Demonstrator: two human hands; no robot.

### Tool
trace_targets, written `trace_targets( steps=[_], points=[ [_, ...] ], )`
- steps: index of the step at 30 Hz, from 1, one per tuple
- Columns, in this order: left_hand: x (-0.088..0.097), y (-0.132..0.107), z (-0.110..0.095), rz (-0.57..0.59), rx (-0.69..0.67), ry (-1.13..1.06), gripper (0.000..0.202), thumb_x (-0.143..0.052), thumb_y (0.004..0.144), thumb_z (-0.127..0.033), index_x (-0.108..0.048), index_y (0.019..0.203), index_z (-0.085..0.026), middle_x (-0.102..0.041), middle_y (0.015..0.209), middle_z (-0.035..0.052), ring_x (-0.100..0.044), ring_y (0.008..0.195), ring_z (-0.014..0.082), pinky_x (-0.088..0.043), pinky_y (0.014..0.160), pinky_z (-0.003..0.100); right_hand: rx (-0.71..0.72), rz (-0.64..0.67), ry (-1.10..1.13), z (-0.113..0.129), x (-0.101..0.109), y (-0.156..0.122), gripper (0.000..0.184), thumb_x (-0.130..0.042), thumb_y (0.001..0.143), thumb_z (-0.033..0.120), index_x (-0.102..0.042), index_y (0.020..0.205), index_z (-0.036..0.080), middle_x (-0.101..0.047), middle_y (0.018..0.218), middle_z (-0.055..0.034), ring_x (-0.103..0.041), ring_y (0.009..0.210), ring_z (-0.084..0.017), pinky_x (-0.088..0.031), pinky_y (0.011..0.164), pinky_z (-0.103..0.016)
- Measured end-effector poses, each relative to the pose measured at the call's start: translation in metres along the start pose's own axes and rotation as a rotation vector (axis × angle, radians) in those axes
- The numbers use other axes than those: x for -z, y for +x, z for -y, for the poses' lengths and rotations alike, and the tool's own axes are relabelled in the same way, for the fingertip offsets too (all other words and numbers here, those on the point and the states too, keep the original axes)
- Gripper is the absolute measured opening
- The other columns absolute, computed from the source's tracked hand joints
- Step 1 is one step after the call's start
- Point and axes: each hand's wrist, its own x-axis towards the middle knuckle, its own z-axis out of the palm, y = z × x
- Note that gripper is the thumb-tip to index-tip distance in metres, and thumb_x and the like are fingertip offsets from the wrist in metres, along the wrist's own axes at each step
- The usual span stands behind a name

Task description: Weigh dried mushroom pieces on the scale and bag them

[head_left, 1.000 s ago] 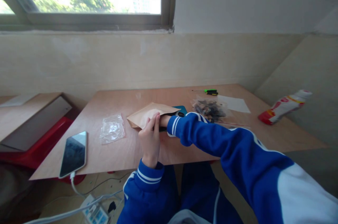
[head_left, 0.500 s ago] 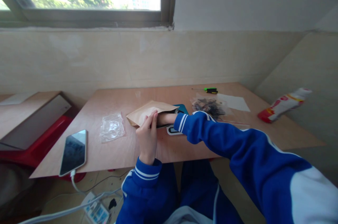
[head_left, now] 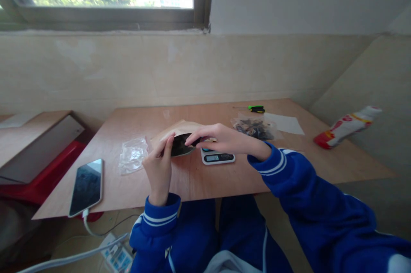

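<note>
Plugged-in phone (head_left: 86, 187), clear plastic bag (head_left: 132, 155), green screwdriver (head_left: 256, 109), white paper (head_left: 284, 124), red-white bottle (head_left: 346, 127)

Matt kraft-paper pouch (head_left: 180, 129); smooth plywood tabletop (head_left: 205, 178); crinkly clear plastic bag (head_left: 132, 155); glossy phone (head_left: 86, 186) glass.

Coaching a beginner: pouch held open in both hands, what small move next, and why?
Probably move the right hand to the bag of dark pieces: the left hand holds the paper pouch open, its mouth gapes, and that bag lies close by.
</note>
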Motion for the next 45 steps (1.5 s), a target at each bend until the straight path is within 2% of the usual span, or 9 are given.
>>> trace_targets(
  steps=[4,8,15,22,28,32,38,42,45],
  points=[
    [0.009,0.008,-0.005,-0.069,0.028,-0.005,0.026,-0.058,0.087,-0.038,-0.076,0.098,-0.023,-0.076,0.1,0.0015,-0.07,0.096,0.0203,-0.053,0.082,0.028,-0.106,-0.249,0.296,-0.015,0.02,-0.025,0.028,-0.063,0.086,0.027,-0.067,0.112,0.017,-0.068,0.117,-0.0085,-0.064,0.108,-0.021,-0.05,0.092,-0.034],
    [0.015,0.013,-0.007,-0.1,0.067,0.018,0.028,-0.058,0.087,-0.039,-0.075,0.1,-0.02,-0.077,0.096,0.0023,-0.07,0.093,0.0211,-0.053,0.083,0.03,-0.242,-0.49,0.293,-0.066,0.026,-0.043,0.029,-0.067,0.082,0.027,-0.067,0.11,0.018,-0.068,0.117,-0.0084,-0.065,0.104,-0.02,-0.05,0.094,-0.035],
    [0.015,0.012,-0.006,-0.084,0.058,0.018,0.029,-0.057,0.087,-0.038,-0.075,0.101,-0.019,-0.076,0.097,0.0029,-0.07,0.094,0.0206,-0.053,0.083,0.029,-0.42,-0.335,-0.114,-0.14,-0.006,-0.032,0.028,-0.058,0.083,0.011,-0.067,0.109,0.01,-0.071,0.109,-0.0143,-0.068,0.1,-0.023,-0.054,0.088,-0.038],
    [0.015,0.011,-0.005,-0.055,0.035,0.021,0.027,-0.058,0.087,-0.037,-0.076,0.098,-0.02,-0.077,0.095,0.0019,-0.071,0.091,0.0199,-0.054,0.081,0.028,-0.374,-0.29,-0.207,-0.151,-0.016,-0.015,0.034,-0.059,0.081,0.005,-0.068,0.112,0.015,-0.071,0.114,-0.0126,-0.066,0.107,-0.025,-0.048,0.097,-0.039],
    [0.018,0.01,-0.006,-0.069,0.051,0.019,0.026,-0.059,0.087,-0.038,-0.076,0.098,-0.021,-0.077,0.096,0.0014,-0.071,0.091,0.0201,-0.055,0.082,0.029,-0.408,-0.36,-0.221,-0.161,0.003,-0.039,0.039,-0.057,0.087,0.015,-0.061,0.125,0.016,-0.064,0.126,-0.0129,-0.061,0.115,-0.023,-0.046,0.101,-0.04],
    [0.016,0.01,-0.008,-0.059,0.015,0.015,0.024,-0.059,0.087,-0.035,-0.076,0.097,-0.022,-0.076,0.097,0.0014,-0.071,0.092,0.02,-0.054,0.083,0.029,-0.471,-0.375,-0.251,-0.17,0.004,-0.052,0.033,-0.058,0.085,0.016,-0.066,0.117,0.011,-0.067,0.12,-0.0178,-0.063,0.112,-0.027,-0.046,0.101,-0.043],
    [0.015,0.009,-0.007,-0.045,-0.008,0.033,0.023,-0.058,0.088,-0.035,-0.075,0.097,-0.023,-0.076,0.098,0.0018,-0.071,0.093,0.0202,-0.055,0.079,0.029,-0.418,-0.448,-0.291,-0.154,0.011,-0.045,0.035,-0.053,0.091,0.027,-0.061,0.124,0.016,-0.056,0.136,-0.0145,-0.049,0.13,-0.025,-0.034,0.111,-0.045],
    [0.012,0.009,-0.007,-0.038,-0.01,0.03,0.024,-0.058,0.088,-0.034,-0.076,0.097,-0.021,-0.076,0.098,0.0025,-0.07,0.093,0.0198,-0.054,0.081,0.029,-0.242,-0.529,-0.302,-0.107,0.026,-0.028,0.031,-0.051,0.092,0.029,-0.065,0.117,0.016,-0.063,0.127,-0.0133,-0.054,0.123,-0.024,-0.036,0.109,-0.044],
    [0.009,0.009,-0.005,-0.026,-0.004,0.034,0.024,-0.058,0.088,-0.036,-0.075,0.097,-0.022,-0.076,0.098,0.0018,-0.07,0.093,0.02,-0.054,0.082,0.029,-0.133,-0.5,-0.114,-0.058,0.03,-0.014,0.027,-0.048,0.093,0.027,-0.067,0.11,0.017,-0.068,0.114,-0.009,-0.061,0.11,-0.02,-0.046,0.099,-0.038]
  ],
)
